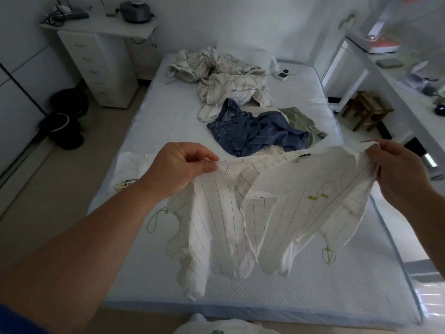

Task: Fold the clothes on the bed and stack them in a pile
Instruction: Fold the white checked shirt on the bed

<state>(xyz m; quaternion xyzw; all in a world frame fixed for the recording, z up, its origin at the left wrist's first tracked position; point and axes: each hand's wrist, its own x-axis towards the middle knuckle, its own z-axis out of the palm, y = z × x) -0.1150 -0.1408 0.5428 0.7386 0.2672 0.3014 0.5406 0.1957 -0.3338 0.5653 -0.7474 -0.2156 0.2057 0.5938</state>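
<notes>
Both hands' grips, left point(179, 166) and right point(399, 169), pinch striped shirt point(252, 213) corners.

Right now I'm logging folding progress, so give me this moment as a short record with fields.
held item: white pinstriped shirt, stretched between both hands above the bed
left hand: pinches the shirt's top edge
right hand: pinches the other top corner
unfolded on bed: denim garment, green garment, crumpled cream heap
lying flat at left edge: white printed tee
progress: shirt not yet folded
</notes>
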